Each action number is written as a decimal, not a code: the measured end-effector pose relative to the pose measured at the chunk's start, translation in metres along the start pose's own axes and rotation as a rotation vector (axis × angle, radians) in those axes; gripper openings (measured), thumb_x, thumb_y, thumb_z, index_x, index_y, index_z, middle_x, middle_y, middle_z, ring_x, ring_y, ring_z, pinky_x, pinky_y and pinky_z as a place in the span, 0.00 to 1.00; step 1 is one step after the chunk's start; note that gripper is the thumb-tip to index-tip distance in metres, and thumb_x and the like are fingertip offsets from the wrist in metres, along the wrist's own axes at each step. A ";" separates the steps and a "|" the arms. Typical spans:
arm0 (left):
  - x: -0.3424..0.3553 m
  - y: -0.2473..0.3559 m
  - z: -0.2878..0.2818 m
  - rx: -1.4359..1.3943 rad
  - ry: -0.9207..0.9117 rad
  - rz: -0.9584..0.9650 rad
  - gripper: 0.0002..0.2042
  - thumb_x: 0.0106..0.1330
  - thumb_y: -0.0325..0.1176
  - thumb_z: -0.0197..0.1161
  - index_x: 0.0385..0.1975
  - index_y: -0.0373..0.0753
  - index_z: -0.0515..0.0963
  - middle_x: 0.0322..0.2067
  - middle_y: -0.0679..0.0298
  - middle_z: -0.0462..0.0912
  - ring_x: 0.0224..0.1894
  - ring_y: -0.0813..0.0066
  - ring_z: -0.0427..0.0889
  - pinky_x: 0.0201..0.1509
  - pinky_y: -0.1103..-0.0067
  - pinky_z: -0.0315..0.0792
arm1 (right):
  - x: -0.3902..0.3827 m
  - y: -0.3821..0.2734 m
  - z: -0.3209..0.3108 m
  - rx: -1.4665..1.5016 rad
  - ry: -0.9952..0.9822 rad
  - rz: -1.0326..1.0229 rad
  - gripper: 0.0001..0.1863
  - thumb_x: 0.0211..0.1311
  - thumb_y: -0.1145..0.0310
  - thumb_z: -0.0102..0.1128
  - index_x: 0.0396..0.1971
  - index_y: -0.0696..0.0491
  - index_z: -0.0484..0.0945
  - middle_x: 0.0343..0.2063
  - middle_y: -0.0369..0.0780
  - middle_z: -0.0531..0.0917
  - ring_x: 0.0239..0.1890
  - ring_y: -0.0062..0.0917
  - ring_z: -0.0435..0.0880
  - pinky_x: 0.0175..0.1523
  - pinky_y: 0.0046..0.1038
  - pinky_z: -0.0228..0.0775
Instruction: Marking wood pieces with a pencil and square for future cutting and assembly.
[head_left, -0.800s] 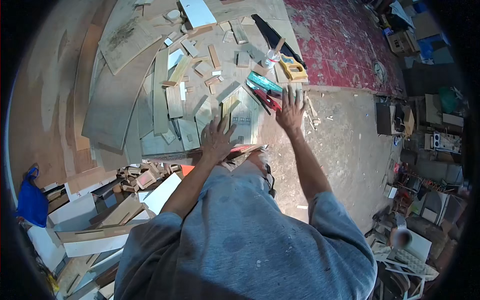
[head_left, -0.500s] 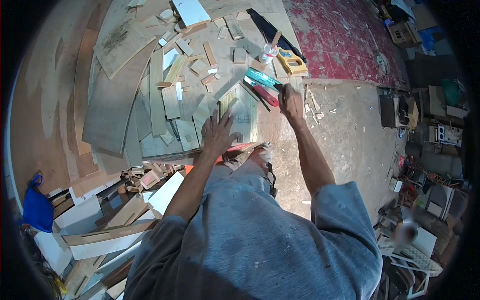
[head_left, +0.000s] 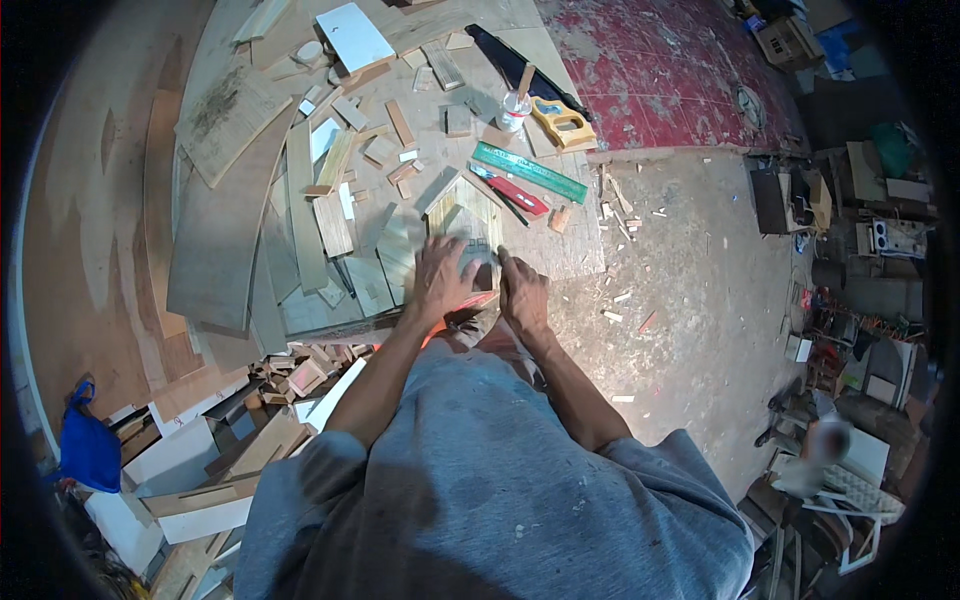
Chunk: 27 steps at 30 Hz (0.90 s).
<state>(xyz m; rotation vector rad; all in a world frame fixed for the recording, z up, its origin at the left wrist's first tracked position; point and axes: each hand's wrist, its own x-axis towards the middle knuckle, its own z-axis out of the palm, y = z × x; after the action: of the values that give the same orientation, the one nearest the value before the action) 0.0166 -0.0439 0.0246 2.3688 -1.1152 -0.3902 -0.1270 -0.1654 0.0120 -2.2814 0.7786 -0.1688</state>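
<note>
Under the left hand (head_left: 442,278), lower left part of the house-shaped wooden piece (head_left: 468,218), peak pointing away from the person, base near the bench edge. Left hand is spread over it, fingers apart, not closed around anything; reads as a steadying palm, keeping the piece from sliding. Right hand (head_left: 523,290) is at its lower right edge, fingers curled; can't tell if it's pinching the edge or something small (fingers hide the contact). Hands on opposite sides, so my guess is they brace the piece between them. A few small drawn squares (head_left: 478,243) show just right of the left fingertips. Ahead of the right hand, beyond the piece's right side: red-handled tool (head_left: 520,195) and green strip (head_left: 530,172), side by side on the bench (head_left: 575,255), likely parked there for easy reach. Small wood block (head_left: 560,219) near them, ahead and right of the right hand. Farther out past the green strip: white cup (head_left: 513,112) with a stick upright in it, plus yellow-handled saw (head_left: 563,123), well apart from both hands, probably to leave working room. Loose offcuts (head_left: 400,122) ahead of the left hand, big flat boards (head_left: 225,235) off to its left.
</note>
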 end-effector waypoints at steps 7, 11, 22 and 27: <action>-0.033 0.021 0.011 -0.929 -0.259 -0.363 0.18 0.70 0.40 0.64 0.41 0.26 0.81 0.28 0.64 0.84 0.31 0.81 0.77 0.36 0.77 0.73 | -0.037 -0.018 -0.010 0.141 0.061 -0.051 0.27 0.69 0.64 0.58 0.62 0.63 0.70 0.45 0.49 0.80 0.50 0.38 0.81 0.54 0.35 0.72; -0.040 -0.008 0.038 -0.878 -0.567 -0.348 0.19 0.72 0.41 0.63 0.48 0.28 0.80 0.33 0.60 0.85 0.33 0.78 0.82 0.37 0.78 0.76 | -0.024 0.001 -0.012 0.924 -0.436 0.431 0.19 0.72 0.59 0.60 0.48 0.62 0.82 0.36 0.39 0.85 0.39 0.21 0.82 0.48 0.25 0.75; 0.000 -0.010 -0.012 0.235 -0.220 -0.089 0.39 0.57 0.49 0.73 0.69 0.46 0.67 0.71 0.60 0.62 0.71 0.49 0.61 0.65 0.56 0.67 | 0.038 0.036 0.040 0.849 -0.158 0.469 0.17 0.71 0.58 0.62 0.41 0.59 0.80 0.28 0.34 0.81 0.24 0.17 0.74 0.28 0.22 0.66; 0.005 -0.004 -0.022 0.408 -0.284 -0.033 0.40 0.57 0.47 0.73 0.71 0.47 0.65 0.75 0.66 0.55 0.74 0.50 0.58 0.64 0.55 0.67 | 0.033 0.032 0.067 0.359 0.137 0.250 0.18 0.62 0.59 0.69 0.32 0.62 0.81 0.22 0.44 0.83 0.23 0.33 0.80 0.34 0.33 0.73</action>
<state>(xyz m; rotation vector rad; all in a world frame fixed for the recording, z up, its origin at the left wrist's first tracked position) 0.0320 -0.0388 0.0410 2.7503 -1.3960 -0.5705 -0.0936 -0.1637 -0.0623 -1.8337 1.0083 -0.3237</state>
